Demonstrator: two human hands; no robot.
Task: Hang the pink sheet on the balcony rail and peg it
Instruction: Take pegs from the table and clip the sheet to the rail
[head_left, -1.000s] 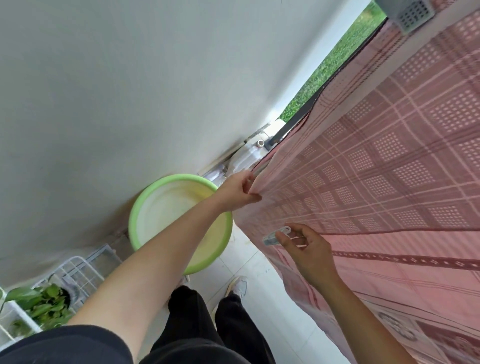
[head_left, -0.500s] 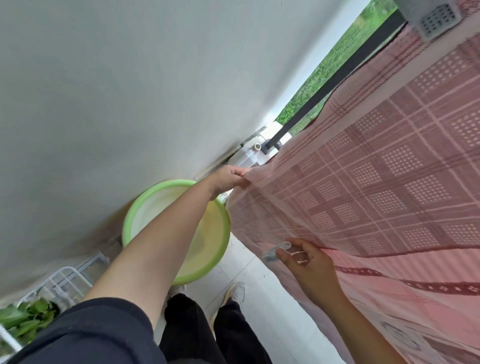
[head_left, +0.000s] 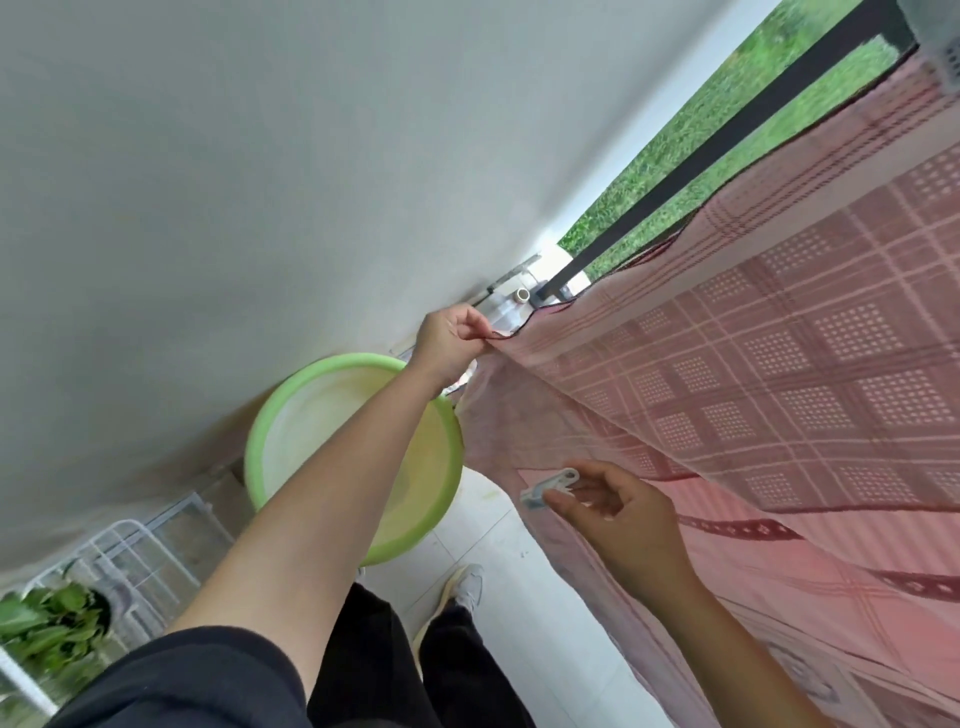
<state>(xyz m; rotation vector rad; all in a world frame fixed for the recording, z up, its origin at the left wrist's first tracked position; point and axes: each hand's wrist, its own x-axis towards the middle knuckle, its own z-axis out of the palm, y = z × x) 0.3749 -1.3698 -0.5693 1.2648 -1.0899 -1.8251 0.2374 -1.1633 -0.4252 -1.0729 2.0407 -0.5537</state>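
The pink checked sheet (head_left: 779, 395) hangs over the black balcony rail (head_left: 727, 140) and fills the right side of the view. My left hand (head_left: 449, 340) is stretched out and pinches the sheet's far corner edge, holding it taut near the wall. My right hand (head_left: 618, 512) is lower and nearer, in front of the sheet, with a pale grey peg (head_left: 550, 484) between its thumb and fingers. The peg is not on the cloth.
A green and yellow basin (head_left: 275, 426) stands on the tiled floor by the grey wall. A white wire rack (head_left: 135, 551) and a leafy plant (head_left: 47, 623) are at the lower left. My shoe (head_left: 465, 587) is on the floor. Grass shows beyond the rail.
My left hand has drawn the sheet's corner further out towards the wall, exposing more of the rail. My right hand with the peg has stayed about where it was.
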